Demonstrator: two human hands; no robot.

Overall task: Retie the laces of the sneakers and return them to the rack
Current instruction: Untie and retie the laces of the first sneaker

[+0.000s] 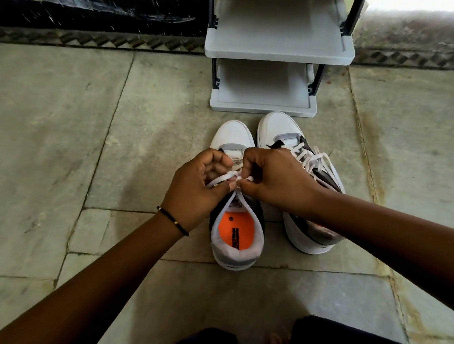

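Where a stone-tiled floor meets a dark-skirted wall, a grey plastic shoe rack stands at the top centre, its two visible shelves bare. Just in front of its base, two white, grey and black sneakers sit side by side on the floor, toes pointing at the rack. The right sneaker lies partly under the person's right forearm; its white laces spread loose across the tongue, and whether they are tied cannot be told. The left sneaker is nearer the viewer, its orange insole showing through the open collar.

Both hands meet over the left sneaker's tongue. The left hand, with a thin black bracelet at the wrist, is closed on a white lace loop. The right hand pinches the other part of the same lace between thumb and fingertip, almost touching the left hand. The knot itself is hidden between the fingers.

Judging from this, the bow is being formed and is not yet drawn tight. If either pinch slackens, the loop could slide out and the knot undo itself. Pulling unevenly could leave one loop too short, or drag the light sneaker across the smooth floor
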